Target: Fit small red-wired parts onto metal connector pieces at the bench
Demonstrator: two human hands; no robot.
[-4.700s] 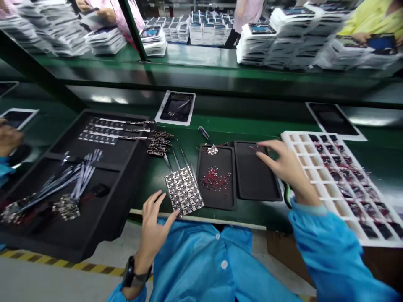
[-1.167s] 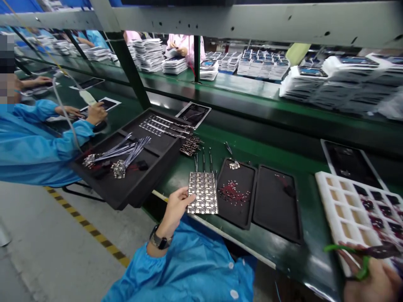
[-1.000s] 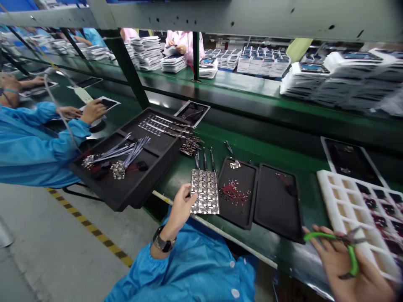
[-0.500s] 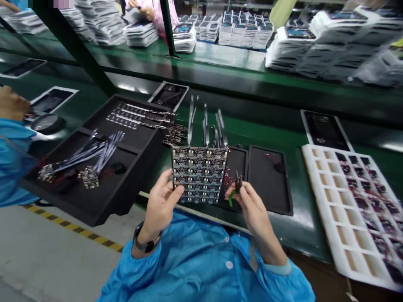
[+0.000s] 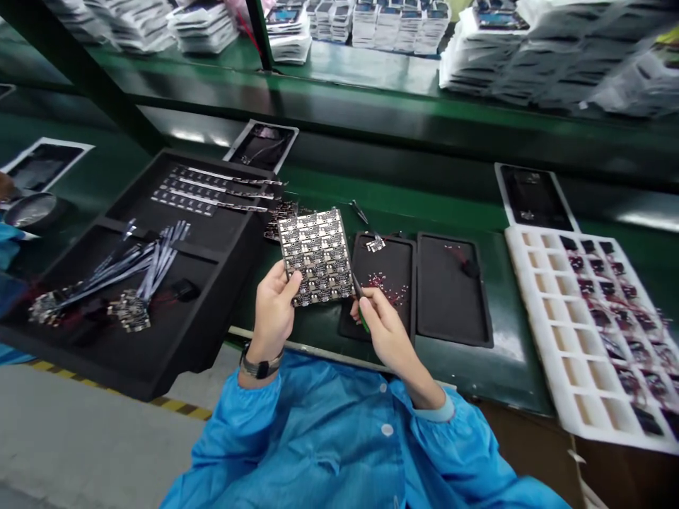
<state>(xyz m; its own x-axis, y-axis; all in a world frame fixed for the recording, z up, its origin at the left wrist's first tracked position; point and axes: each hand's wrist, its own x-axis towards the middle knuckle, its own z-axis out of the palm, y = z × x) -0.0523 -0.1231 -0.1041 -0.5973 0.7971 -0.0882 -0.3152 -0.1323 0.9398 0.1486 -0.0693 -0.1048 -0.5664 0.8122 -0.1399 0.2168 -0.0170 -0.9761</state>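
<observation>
My left hand (image 5: 276,300) grips the lower left edge of a panel of small circuit boards (image 5: 317,254), thumb on its face. The panel is tilted toward me, with rows of pale pads on black. My right hand (image 5: 385,322) is closed around a small green-handled hand tool (image 5: 365,318), kind unclear. Its dark pointed end is at the panel's lower right edge; contact cannot be made out. Beyond the panel, a small loose circuit board (image 5: 375,244) with a strip lies at a shallow black tray (image 5: 361,329), which holds many tiny red-and-white bits.
Left stands a large black tray (image 5: 204,314) with ribbon-cable boards (image 5: 130,307) and labelled strips (image 5: 183,205). Another black tray (image 5: 450,318) lies right, beside a white compartment tray (image 5: 538,311) of wired parts. Wrapped stacks (image 5: 406,28) line the shelf behind. Another person's sleeve (image 5: 8,247) shows far left.
The panel shows a different-looking face, and the strips that stood above its top edge no longer show there. My right hand has moved left, bringing the tool to the panel's edge.
</observation>
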